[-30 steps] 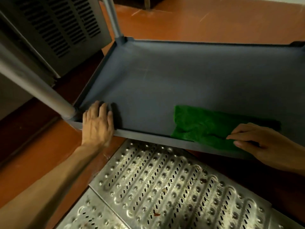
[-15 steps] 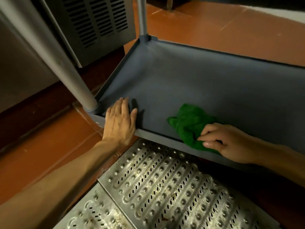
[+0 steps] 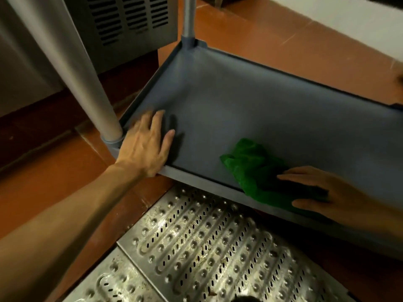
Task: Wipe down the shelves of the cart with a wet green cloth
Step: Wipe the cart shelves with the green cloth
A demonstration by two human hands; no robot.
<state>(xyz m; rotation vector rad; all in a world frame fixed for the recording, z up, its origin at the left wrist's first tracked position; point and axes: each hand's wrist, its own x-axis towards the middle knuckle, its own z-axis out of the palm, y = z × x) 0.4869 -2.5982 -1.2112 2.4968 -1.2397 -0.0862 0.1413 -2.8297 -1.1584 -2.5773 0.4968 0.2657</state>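
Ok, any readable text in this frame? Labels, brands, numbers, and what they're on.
None. No word, number or sign shows on the grey shelf, the green cloth, the vented panel or the metal floor grate. Nothing that looks like a label is in view.

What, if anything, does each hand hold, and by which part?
Nothing is gripped. The right hand presses flat, with straight fingers, on the green cloth at its near right end. The left hand rests flat on the shelf at its near left corner.
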